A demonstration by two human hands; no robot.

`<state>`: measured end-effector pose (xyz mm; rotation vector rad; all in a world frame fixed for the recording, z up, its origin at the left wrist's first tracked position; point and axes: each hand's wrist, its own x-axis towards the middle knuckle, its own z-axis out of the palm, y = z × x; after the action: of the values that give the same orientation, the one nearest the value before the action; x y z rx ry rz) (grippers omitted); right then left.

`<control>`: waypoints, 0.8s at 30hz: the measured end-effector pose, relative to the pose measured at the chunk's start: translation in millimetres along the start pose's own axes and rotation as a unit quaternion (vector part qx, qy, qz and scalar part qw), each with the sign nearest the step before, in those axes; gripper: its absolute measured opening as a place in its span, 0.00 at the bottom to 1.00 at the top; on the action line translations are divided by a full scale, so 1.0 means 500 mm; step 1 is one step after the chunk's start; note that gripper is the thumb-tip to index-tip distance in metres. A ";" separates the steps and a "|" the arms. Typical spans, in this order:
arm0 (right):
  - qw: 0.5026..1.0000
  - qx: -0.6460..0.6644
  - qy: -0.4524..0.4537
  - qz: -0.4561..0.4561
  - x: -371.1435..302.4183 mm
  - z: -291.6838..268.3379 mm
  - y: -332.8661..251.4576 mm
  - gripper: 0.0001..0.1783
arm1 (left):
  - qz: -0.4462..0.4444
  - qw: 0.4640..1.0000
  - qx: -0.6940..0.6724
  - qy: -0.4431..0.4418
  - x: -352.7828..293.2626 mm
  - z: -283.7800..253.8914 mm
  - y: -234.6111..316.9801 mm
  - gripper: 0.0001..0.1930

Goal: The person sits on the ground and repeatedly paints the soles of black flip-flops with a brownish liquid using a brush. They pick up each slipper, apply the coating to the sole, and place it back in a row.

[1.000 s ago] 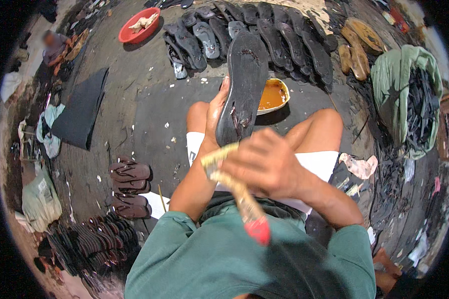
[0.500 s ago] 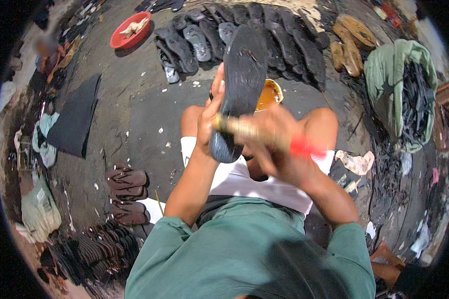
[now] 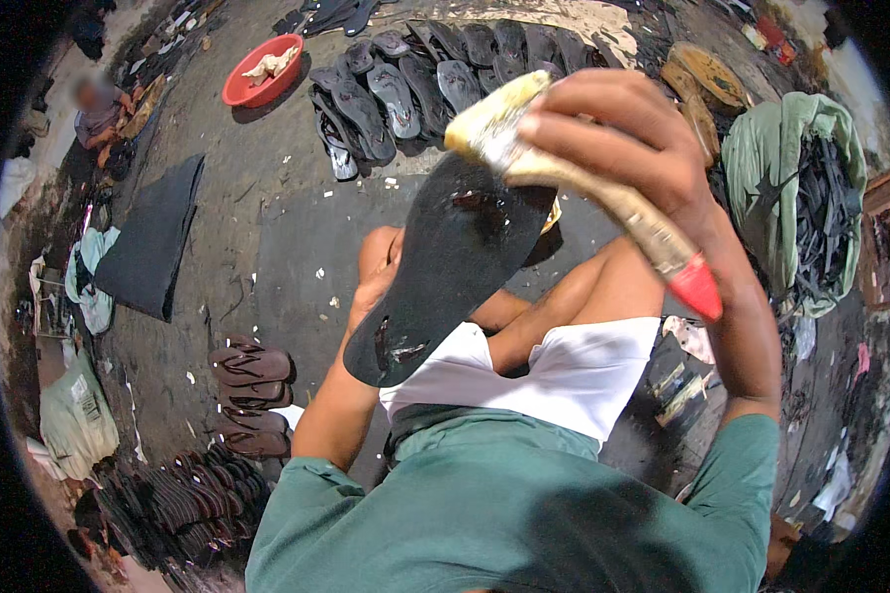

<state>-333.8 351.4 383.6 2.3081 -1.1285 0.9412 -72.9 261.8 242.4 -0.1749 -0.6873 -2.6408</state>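
Note:
My left hand (image 3: pixel 374 287) holds a black sandal sole (image 3: pixel 440 252) tilted above my lap, its fingers mostly hidden behind it. Wet, glossy marks show near both ends of the sole. In my right hand (image 3: pixel 628 128) is a brush (image 3: pixel 653 222) with a wooden handle, a red handle end and a crusted, yellowish-white head. The fingers close round it near the head, over the sole's far end. Behind the sole, only the yellow rim of a container (image 3: pixel 553 213) shows.
Rows of black sandals (image 3: pixel 400 94) lie ahead, beside a red basin (image 3: pixel 263 71) holding a pale cloth. A green sack (image 3: pixel 781 188) of black strips stands right. Brown flip-flops (image 3: pixel 252 371), stacked dark soles (image 3: pixel 183 504) and a black sheet (image 3: pixel 153 237) lie left. Another person (image 3: pixel 104 109) sits far left.
The sole has swung from upright to a slant and come nearer, its broad face now turned up. My right hand has lifted the brush from the sole's near part to its far end.

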 end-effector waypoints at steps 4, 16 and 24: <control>0.999 0.008 -0.014 0.028 -0.039 0.032 0.029 0.21 | 0.060 0.996 0.019 0.058 -0.010 -0.015 -0.011 0.22; 0.937 0.218 0.076 0.261 -0.151 0.205 -0.237 0.22 | 0.120 0.990 0.023 0.072 0.032 -0.066 -0.032 0.23; 0.914 0.252 0.106 0.300 -0.205 0.228 -0.279 0.16 | 0.212 0.941 0.093 0.248 0.122 -0.074 0.030 0.19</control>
<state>-222.7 419.5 222.6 2.1530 -1.6968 1.8490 -122.9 210.2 230.4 0.3501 -0.6319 -2.0682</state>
